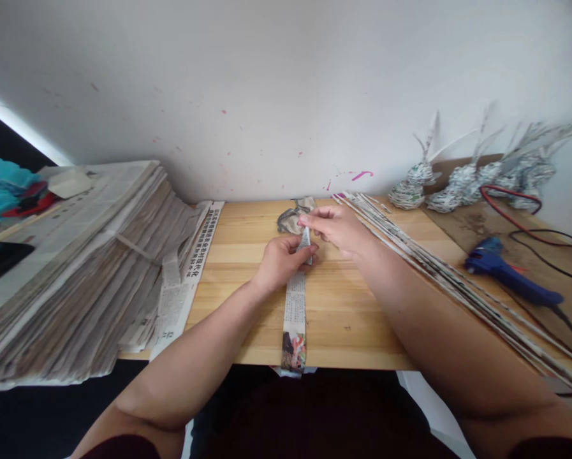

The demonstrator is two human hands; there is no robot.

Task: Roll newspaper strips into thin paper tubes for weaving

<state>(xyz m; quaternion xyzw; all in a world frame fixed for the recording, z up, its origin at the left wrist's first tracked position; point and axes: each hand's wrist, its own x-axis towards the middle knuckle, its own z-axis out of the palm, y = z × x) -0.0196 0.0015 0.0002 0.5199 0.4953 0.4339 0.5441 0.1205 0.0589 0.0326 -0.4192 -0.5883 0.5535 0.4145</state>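
A long newspaper strip (295,303) lies over the middle of the wooden table (352,312), its near end hanging past the front edge. My left hand (283,260) pinches the strip between thumb and fingers partway along. Just beyond it, my right hand (336,228) grips the far end, which is narrowed to a folded or rolled point between the two hands. Behind my fingers sits a crumpled grey-beige cloth (290,220), partly covered by my right hand.
At left stands a tall stack of newspapers (123,255). Several thin rolled paper sticks (424,274) run along the right side. Beyond them lie a blue glue gun (510,271) with cables and several woven paper figures (407,188) near the wall.
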